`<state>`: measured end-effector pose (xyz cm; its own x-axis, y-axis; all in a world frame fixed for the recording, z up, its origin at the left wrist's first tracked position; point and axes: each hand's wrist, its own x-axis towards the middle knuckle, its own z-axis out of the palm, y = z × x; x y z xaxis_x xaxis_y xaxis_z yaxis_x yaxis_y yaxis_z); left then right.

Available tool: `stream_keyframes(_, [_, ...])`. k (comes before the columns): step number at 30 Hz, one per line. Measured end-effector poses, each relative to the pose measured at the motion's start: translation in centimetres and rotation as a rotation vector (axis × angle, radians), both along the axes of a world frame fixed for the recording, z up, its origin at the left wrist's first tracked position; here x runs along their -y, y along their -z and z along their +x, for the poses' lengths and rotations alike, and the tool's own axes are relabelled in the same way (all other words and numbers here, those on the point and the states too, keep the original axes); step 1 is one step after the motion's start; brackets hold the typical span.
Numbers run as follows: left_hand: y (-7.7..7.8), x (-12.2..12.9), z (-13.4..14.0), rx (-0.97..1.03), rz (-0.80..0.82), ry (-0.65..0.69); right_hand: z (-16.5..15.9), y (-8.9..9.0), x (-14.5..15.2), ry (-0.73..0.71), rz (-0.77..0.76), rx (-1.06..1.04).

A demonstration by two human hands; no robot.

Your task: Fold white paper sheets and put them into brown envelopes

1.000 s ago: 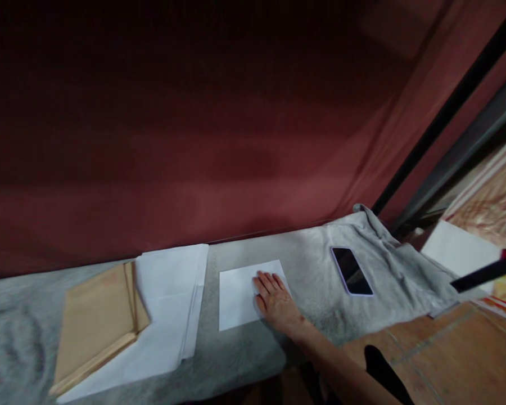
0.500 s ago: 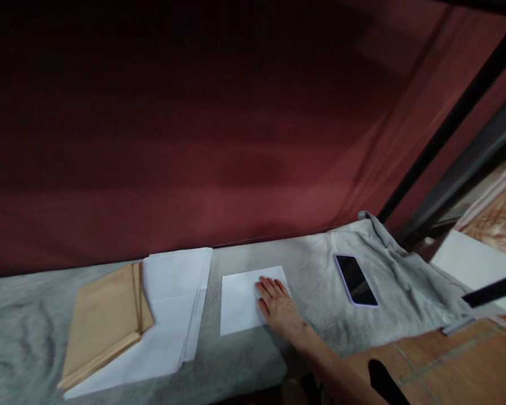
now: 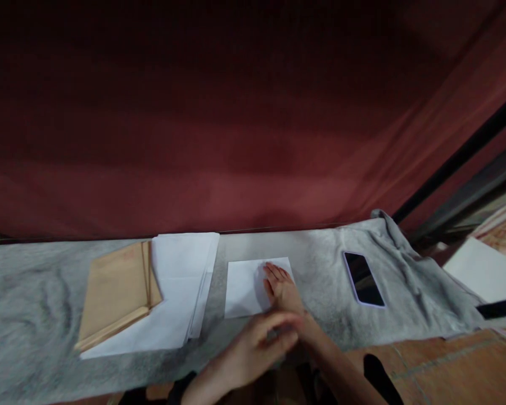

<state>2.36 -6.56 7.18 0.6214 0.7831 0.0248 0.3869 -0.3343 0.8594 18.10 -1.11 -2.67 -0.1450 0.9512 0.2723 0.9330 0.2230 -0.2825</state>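
Your right hand point(image 3: 283, 293) lies open on the paper point(image 3: 243, 287), which rests on the grey cloth point(image 3: 314, 275) between the sheets point(image 3: 177, 289) and the phone point(image 3: 364, 279). Your left hand point(image 3: 257, 344), also open, curves near your right wrist; I cannot tell if they touch.

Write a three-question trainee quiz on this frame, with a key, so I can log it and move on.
1. Which hand has its fingers over the small white sheet?
2. True or false: the brown paper pile lies partly on larger white sheets.
3. Fill in the blank: on the grey cloth, in the picture to the right of the small white sheet, lies a ____.

Key: 1. The right hand. 2. True. 3. Phone.
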Motion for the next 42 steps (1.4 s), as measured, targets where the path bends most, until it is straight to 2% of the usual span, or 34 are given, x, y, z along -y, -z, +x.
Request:
stream_keyframes(3, [2.2,-3.5,0.5,-0.206,0.322,-0.206,-0.6,0.3,-0.4,-0.031,0.01,0.026])
stream_keyframes(5, [4.4,-5.8,0.8,-0.346,0.471,-0.249,-1.0,0.6,-0.5,-0.053,0.014,0.053])
stream_keyframes(9, [8.5,-8.3,0.6,-0.536,0.591,-0.246,-1.6,1.3,-0.9,-0.048,0.02,0.128])
stream_keyframes(12, [10.1,-8.6,-0.2,-0.605,0.642,-0.235,-1.7,1.6,-1.0,-0.008,0.051,0.14])
stream_keyframes(18, [11.0,-8.6,-1.5,-0.645,0.72,-0.317,-0.7,2.2,-0.5,0.125,0.074,0.08])
stream_keyframes(25, [11.0,-8.6,-1.9,-0.689,0.698,-0.394,1.5,2.7,0.6,0.213,0.123,0.067])
stream_keyframes(33, [10.7,-8.1,-1.1,-0.73,0.715,-0.46,2.0,1.6,1.3,0.327,0.073,0.066])
stream_keyframes(37, [11.3,-7.5,-0.2,-0.681,0.767,-0.404,0.5,1.0,1.4,0.236,0.055,0.024])
stream_keyframes(40, [12.0,-7.3,0.3,-0.673,0.793,-0.376,-1.1,1.2,1.7,0.092,0.06,0.004])
stream_keyframes(42, [12.3,-7.3,0.3,-0.674,0.807,-0.34,-1.8,1.6,1.9,0.049,0.084,-0.004])
